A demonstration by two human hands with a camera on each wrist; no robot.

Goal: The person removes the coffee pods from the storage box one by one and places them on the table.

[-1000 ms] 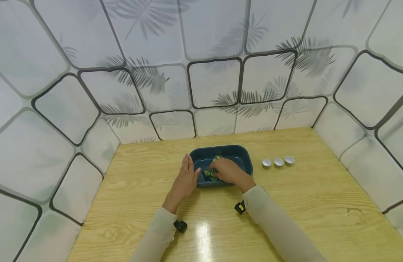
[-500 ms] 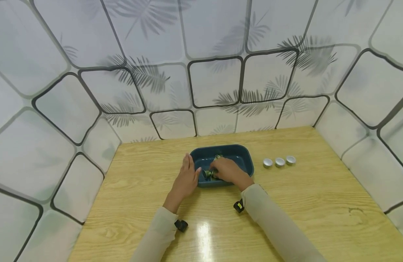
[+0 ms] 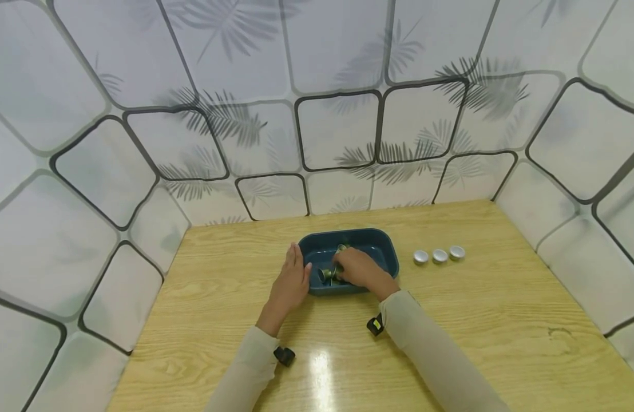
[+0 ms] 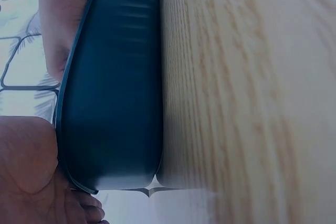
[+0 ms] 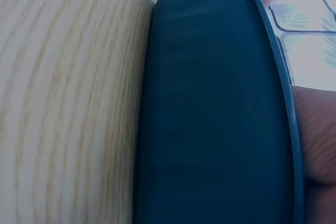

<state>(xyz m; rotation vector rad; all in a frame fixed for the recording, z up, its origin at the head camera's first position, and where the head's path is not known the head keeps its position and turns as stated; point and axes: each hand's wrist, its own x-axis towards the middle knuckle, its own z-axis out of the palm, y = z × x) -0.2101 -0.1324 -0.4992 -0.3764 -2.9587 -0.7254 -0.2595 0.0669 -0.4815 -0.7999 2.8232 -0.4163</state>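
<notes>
A dark blue rectangular tray [image 3: 317, 290] sits on the table, with several small green cup-shaped capsules [image 3: 325, 274] inside. My left hand [image 3: 290, 280] rests along the tray's left rim, fingers straight and together, thumb over the edge. In the left wrist view the tray's outer wall [image 4: 113, 87] lies between thumb and fingers. My right hand [image 3: 360, 268] reaches over the front rim into the tray, its curled fingers pinching a green capsule whose body is mostly hidden under them. Another green capsule [image 3: 343, 248] lies just beyond the right fingers.
Three small round capsules with whitish tops, the middle one [image 3: 440, 256] between two others, stand in a row on the wooden table [image 3: 219, 343] right of the tray. Patterned white walls [image 3: 337, 131] close off the back and both sides.
The capsule under my right fingers has tipped up and is more covered by them. My left thumb has drawn slightly back toward the rim. The tray and the row of capsules stay put.
</notes>
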